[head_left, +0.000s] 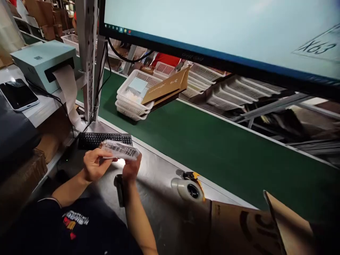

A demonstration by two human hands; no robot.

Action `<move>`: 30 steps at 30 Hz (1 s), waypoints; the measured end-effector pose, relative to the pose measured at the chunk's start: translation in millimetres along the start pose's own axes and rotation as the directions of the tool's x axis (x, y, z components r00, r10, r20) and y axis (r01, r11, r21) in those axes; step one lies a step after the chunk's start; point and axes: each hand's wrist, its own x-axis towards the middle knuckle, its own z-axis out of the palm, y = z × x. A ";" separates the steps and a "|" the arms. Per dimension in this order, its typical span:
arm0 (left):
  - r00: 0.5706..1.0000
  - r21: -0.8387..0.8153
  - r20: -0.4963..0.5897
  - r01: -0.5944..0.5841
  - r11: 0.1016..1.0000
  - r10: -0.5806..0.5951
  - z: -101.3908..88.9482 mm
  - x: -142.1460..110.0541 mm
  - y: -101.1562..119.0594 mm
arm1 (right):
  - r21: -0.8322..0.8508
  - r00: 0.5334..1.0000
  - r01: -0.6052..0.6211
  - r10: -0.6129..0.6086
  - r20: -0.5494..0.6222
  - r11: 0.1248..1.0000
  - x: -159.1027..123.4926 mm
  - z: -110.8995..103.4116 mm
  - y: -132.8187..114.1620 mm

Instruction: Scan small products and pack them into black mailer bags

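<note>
Between both hands, above the front edge of the keyboard (92,140), is a small clear plastic packet (120,149) with barcode labels on its upper face. My left hand (95,164) pinches the packet's left end between thumb and fingers. At its right end my right hand (132,167) is closed round it, with some of the fingers hidden behind. A dark handheld device (119,190), perhaps a barcode scanner, is beside my right wrist on the metal table (156,209).
A tape dispenser (190,187) stands right of my hands, near an open cardboard box (239,226). Beyond runs a green conveyor belt (212,141) bearing stacked white baskets (130,104) and a cardboard mailer (167,86). The monitor (212,32) overhangs it. Left are a label printer (44,62) and a phone (18,95).
</note>
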 end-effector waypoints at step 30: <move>0.881 0.091 -0.295 0.411 0.907 -0.370 -37.2 -2.9 -47.3 | -0.928 0.981 0.049 0.158 0.115 0.370 102.1 -75.3 207.0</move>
